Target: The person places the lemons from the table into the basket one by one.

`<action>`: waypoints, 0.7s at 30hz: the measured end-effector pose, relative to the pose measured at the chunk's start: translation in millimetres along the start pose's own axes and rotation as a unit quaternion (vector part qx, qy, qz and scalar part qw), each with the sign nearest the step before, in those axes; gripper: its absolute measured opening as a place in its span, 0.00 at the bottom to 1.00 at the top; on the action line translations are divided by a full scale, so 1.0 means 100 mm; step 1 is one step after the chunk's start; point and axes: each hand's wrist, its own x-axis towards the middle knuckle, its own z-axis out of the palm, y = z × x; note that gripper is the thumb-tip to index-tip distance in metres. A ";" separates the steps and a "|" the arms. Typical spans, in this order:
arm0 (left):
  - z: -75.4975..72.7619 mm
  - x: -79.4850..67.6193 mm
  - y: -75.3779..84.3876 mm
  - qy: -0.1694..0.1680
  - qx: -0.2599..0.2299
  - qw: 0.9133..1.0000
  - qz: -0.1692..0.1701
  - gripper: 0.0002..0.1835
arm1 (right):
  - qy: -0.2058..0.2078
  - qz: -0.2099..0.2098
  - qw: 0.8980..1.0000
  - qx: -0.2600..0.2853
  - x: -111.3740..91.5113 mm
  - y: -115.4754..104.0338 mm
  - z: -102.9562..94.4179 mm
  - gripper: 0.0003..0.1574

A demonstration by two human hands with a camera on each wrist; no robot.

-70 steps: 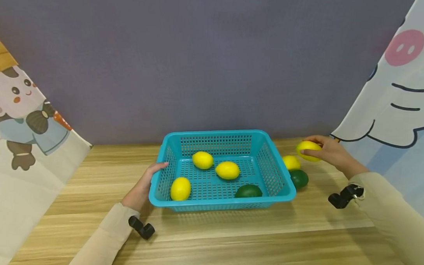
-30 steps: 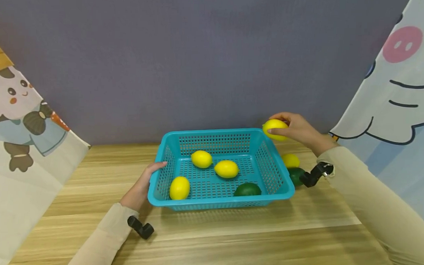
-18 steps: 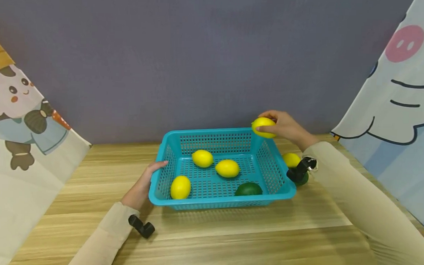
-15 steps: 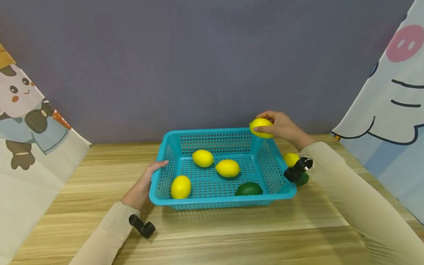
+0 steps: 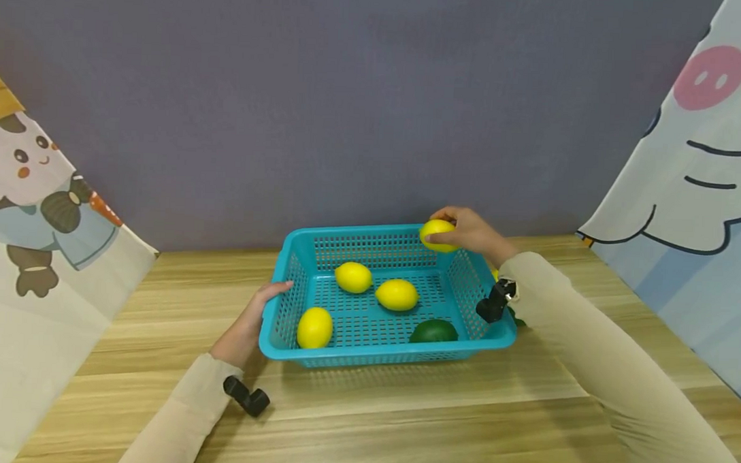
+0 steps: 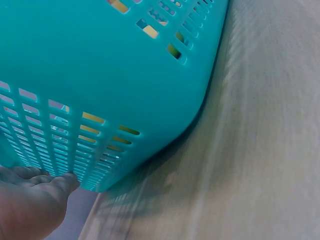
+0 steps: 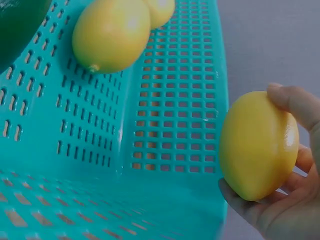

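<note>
My right hand (image 5: 471, 231) grips a lemon (image 5: 438, 235) over the far right corner of a turquoise plastic basket (image 5: 372, 359). The right wrist view shows thumb and fingers around this lemon (image 7: 257, 145), right at the basket's rim. At the basket's left side, my left hand (image 5: 251, 323) holds the rim, thumb over the edge and the other fingers against the outer wall. Inside the basket lie three more lemons: one at the back (image 5: 353, 277), one in the middle (image 5: 397, 295) and one at the front left (image 5: 315, 328). A dark green fruit (image 5: 434, 331) lies at the front right.
Just right of the basket, a yellow fruit (image 5: 495, 273) and a dark green one (image 5: 517, 318) are mostly hidden behind the right wrist and its camera. The wooden table (image 5: 364, 422) ends at a grey backdrop (image 5: 374, 122), with printed curtains on both sides.
My right hand has carried the lemon leftward from beside the basket, up over its right edge, then slightly down at the far right corner. The left hand has kept its place.
</note>
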 end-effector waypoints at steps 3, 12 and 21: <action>0.00 0.00 0.00 -0.001 0.002 1.000 0.002 0.34 | -0.008 -0.006 1.000 -0.016 0.04 0.00 0.06 0.32; 0.00 -0.01 0.01 0.007 0.003 1.000 -0.009 0.35 | -0.025 -0.022 0.998 -0.049 0.11 -0.03 0.21 0.31; -0.02 0.00 -0.01 0.011 0.013 1.000 -0.005 0.35 | -0.052 -0.017 0.995 -0.080 0.18 0.02 0.38 0.31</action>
